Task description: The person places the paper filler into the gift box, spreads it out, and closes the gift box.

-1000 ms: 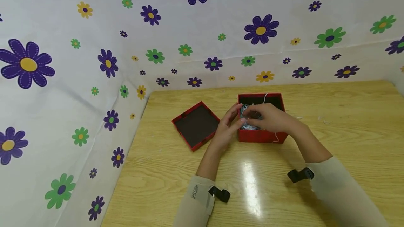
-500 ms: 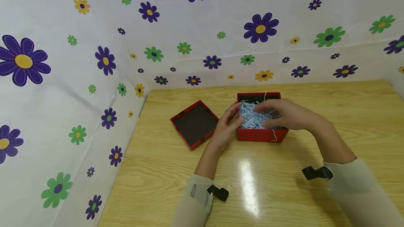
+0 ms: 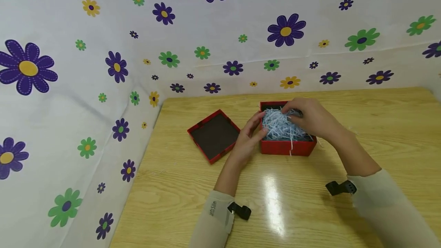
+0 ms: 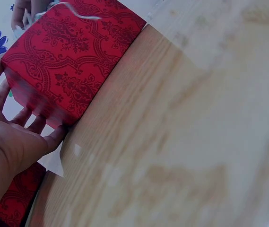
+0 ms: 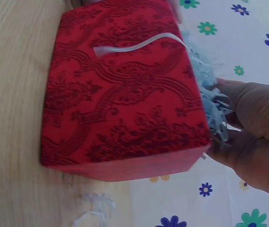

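Red patterned rectangular box point(image 3: 285, 148), pale-blue shredded paper point(image 3: 280, 126) inside
Left grip point(image 3: 245, 141) spreads against the box's left side; I cannot tell whether the right grip point(image 3: 311, 118), touching the paper, pinches.

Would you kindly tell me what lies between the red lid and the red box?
In the head view, the left hand lies between lid and box.
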`<state>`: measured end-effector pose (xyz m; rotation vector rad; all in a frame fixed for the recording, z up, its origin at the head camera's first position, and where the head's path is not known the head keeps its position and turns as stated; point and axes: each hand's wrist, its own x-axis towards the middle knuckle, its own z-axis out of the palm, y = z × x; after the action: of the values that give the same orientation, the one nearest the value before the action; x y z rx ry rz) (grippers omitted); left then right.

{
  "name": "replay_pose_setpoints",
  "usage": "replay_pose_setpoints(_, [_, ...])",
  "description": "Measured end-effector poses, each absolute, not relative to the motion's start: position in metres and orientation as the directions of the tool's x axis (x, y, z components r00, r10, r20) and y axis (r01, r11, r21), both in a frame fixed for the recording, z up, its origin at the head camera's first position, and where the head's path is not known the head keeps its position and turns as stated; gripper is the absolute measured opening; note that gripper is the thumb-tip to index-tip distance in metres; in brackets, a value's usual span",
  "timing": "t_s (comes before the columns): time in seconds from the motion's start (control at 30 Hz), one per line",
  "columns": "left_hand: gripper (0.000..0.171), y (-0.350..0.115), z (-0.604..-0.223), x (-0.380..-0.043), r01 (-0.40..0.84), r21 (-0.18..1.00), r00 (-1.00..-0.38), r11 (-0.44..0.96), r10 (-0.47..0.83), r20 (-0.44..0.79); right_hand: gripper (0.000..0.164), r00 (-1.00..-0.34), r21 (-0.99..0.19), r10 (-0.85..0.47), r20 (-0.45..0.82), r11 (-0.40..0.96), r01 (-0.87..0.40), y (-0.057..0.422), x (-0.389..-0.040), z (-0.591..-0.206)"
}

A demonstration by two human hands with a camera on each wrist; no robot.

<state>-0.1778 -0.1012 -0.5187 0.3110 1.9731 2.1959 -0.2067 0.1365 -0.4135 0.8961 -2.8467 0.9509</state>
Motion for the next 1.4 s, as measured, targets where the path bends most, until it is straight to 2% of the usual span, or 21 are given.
replay_pose_setpoints(0.13, [0.052,-0.103,-0.517,-0.178,0.009,0.995,-0.968,-0.097,0.250,0.033,0.021,-0.863,-0.528,-0.434,0.257,0.685,-0.502,0.138,-0.208,-0.407])
replay_pose_setpoints(0.27, [0.052,-0.103,-0.518,-0.177,0.012,0.994,-0.964,-0.106,0.263,0.039,0.022,-0.872,-0.489,-0.429,0.237,0.723,-0.488,0.136,-0.209,-0.417])
replay_pose_setpoints(0.53, [0.053,-0.103,-0.521,-0.177,0.028,0.992,-0.957,-0.125,0.282,0.063,0.039,-0.847,-0.332,-0.530,-0.022,0.803,-0.494,0.115,-0.212,-0.433])
replay_pose_setpoints(0.6, [0.053,-0.102,-0.521,-0.178,0.031,0.991,-0.956,-0.129,0.285,0.067,0.040,-0.844,-0.292,-0.531,-0.077,0.822,-0.490,0.110,-0.214,-0.434])
replay_pose_setpoints(0.8, [0.052,-0.103,-0.521,-0.178,0.023,0.991,-0.959,-0.134,0.276,0.060,0.035,-0.833,-0.219,-0.539,-0.130,0.834,-0.506,0.104,-0.218,-0.435])
replay_pose_setpoints(0.97, [0.052,-0.102,-0.521,-0.177,0.013,0.992,-0.960,-0.129,0.277,0.048,0.038,-0.815,-0.343,-0.575,-0.067,0.781,-0.523,0.118,-0.216,-0.415])
replay_pose_setpoints(1.17, [0.052,-0.102,-0.521,-0.178,0.016,0.992,-0.960,-0.127,0.275,0.051,0.031,-0.781,-0.509,-0.615,0.113,0.639,-0.577,0.143,-0.211,-0.390])
replay_pose_setpoints(1.27, [0.051,-0.101,-0.521,-0.178,0.017,0.992,-0.959,-0.127,0.278,0.052,0.024,-0.714,-0.589,-0.681,0.164,0.513,-0.624,0.150,-0.211,-0.394])
replay_pose_setpoints(1.4, [0.050,-0.101,-0.521,-0.178,0.014,0.992,-0.958,-0.124,0.283,0.049,0.022,-0.599,-0.708,-0.795,0.100,0.366,-0.604,0.149,-0.213,-0.412])
